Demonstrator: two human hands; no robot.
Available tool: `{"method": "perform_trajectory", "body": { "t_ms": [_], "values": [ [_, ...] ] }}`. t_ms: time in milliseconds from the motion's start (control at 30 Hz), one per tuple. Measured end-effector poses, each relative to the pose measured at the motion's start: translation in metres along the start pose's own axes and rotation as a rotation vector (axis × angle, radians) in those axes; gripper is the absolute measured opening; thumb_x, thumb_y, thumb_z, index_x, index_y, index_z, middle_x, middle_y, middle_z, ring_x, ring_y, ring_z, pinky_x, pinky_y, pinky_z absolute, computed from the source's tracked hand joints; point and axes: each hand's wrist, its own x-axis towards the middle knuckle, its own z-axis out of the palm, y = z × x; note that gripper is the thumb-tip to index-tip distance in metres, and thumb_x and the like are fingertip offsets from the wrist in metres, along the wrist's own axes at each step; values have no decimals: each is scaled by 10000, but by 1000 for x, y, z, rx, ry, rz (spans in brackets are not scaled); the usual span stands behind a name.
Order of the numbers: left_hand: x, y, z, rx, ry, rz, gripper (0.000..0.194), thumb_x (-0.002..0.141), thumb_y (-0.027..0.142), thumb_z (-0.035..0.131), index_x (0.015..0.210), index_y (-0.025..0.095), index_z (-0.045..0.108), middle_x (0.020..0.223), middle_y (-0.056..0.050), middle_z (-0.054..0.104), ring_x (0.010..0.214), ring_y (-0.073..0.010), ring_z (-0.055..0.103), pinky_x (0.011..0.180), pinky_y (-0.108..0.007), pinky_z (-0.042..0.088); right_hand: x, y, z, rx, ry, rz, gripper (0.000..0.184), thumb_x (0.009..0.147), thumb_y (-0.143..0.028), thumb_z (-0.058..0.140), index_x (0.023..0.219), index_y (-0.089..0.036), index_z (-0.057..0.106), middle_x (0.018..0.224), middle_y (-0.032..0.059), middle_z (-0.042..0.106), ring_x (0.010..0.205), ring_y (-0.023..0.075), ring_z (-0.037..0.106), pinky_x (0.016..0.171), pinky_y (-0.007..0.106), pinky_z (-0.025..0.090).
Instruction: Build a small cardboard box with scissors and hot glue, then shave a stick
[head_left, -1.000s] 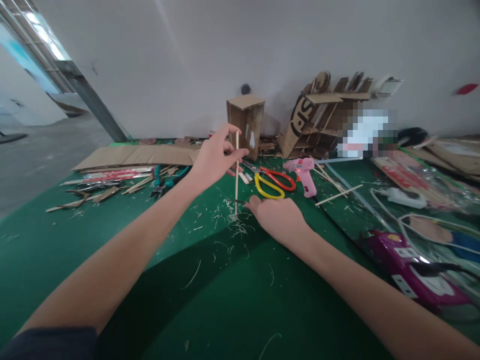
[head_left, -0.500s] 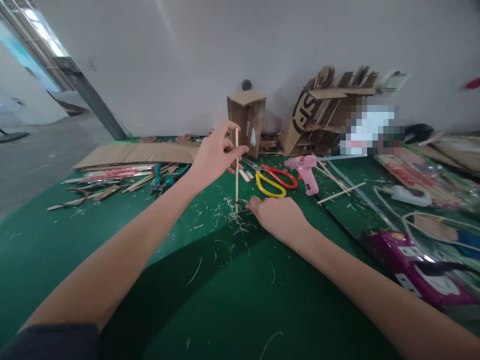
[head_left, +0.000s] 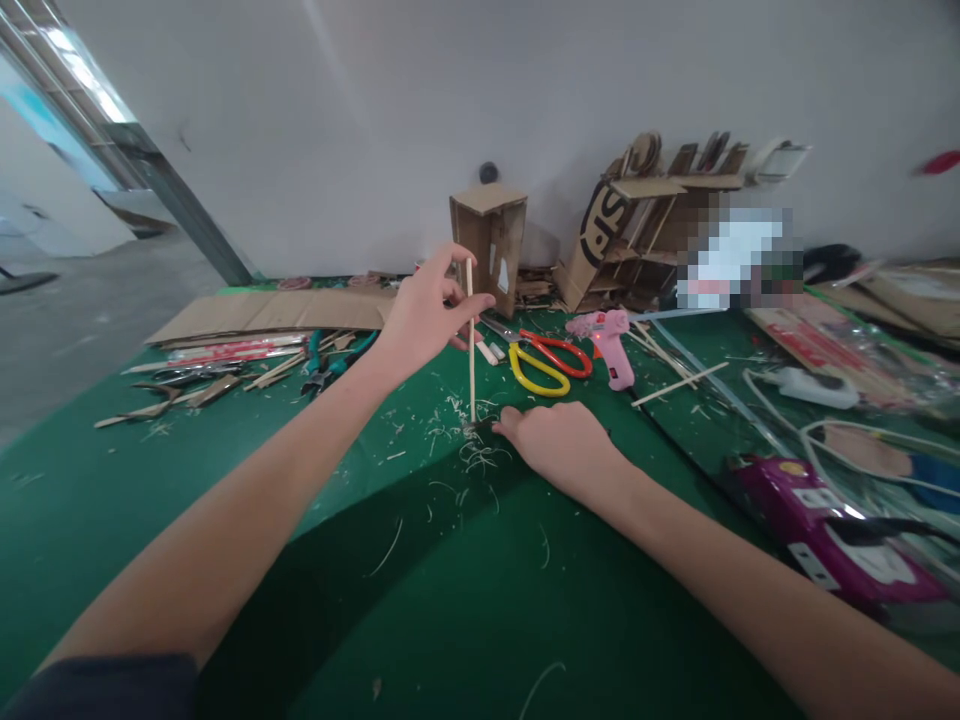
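Between thumb and fingers of my left hand, a thin wooden stick is held upright, its lower end down at the green tabletop. My right hand rests low on the table, closed around a small dark blade. Only the blade's tip part shows, at the bottom of the stick; the handle is hidden in my fingers. Curled wood shavings lie scattered around the stick's foot. Just beyond my right hand are scissors with one yellow and one red handle.
To the right are a pink glue gun, crossed sticks and a purple power strip with cables. Pliers and cardboard strips lie left. Cardboard structures and an upright cardboard box stand against the wall.
My right hand and the blade have moved slightly down along the stick toward its lower end. My left hand keeps holding the stick upright in nearly the same place.
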Motion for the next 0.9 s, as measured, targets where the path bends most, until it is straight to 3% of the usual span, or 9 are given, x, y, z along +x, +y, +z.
{"method": "perform_trajectory", "body": {
  "t_ms": [167,367,567,733,900],
  "values": [
    [0,0,1,-8,-5,3,353,848,282,609,1157,253,442,649,40,615,542,-128,665,453,-184,534,4,1,0,-18,102,109,423,1011,-379,242,995,-171,611,591,74,656,524,194,630,472,268,203],
    [-1,1,0,-5,3,-20,354,854,288,602,1168,250,444,652,32,612,545,-130,663,456,-188,531,2,1,0,-2,1,-24,367,993,-394,331,973,-178,627,611,83,676,557,202,642,490,261,233],
    [-1,3,0,4,-13,-17,353,856,296,600,1165,256,433,641,41,596,538,-128,661,434,-174,517,2,0,-4,-14,74,80,397,1003,-388,285,1002,-177,621,607,75,667,536,195,638,472,260,208],
    [0,0,1,-8,8,-23,337,846,295,610,1131,262,433,639,41,581,541,-146,666,428,-196,526,0,-3,-4,8,-6,3,369,998,-358,319,982,-163,631,589,82,664,536,190,630,483,262,217],
    [1,-3,2,-11,-1,-26,339,848,289,604,1138,267,430,651,36,596,538,-136,658,429,-192,520,2,0,-3,1,119,119,429,1006,-385,251,993,-179,627,595,72,657,508,188,610,475,264,202]
  ]
}}
